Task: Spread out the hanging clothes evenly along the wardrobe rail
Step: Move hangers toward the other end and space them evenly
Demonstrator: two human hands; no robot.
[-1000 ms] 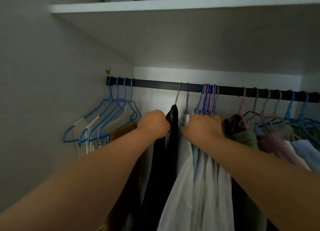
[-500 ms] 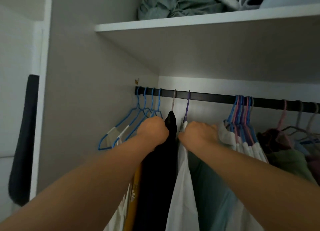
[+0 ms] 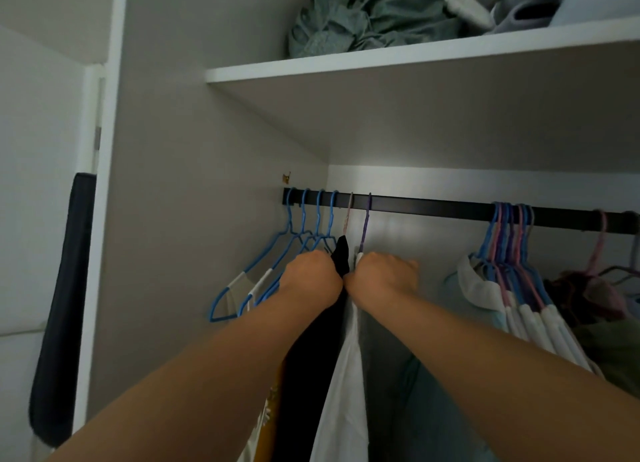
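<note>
While two garments are being pinched, black garment (image 3: 341, 264) by left hand (image 3: 311, 278) and white garment (image 3: 348, 385) by right hand (image 3: 382, 276), a wide gap is being opened along the rail (image 3: 433, 207) before the bunched hangers (image 3: 510, 239).

Home bedroom wardrobe, built-in. Black rail (image 3: 433, 208) spans grey interior, wire hangers (image 3: 304, 226) hooked on it, shirts (image 3: 540, 323) and dark garment (image 3: 311, 357) hanging below. White shelf (image 3: 381, 59) above holds crumpled bedding or clothes (image 3: 374, 14). White frame (image 3: 110, 149) at left, plain room wall (image 3: 34, 149) beyond. Dim household light.
</note>
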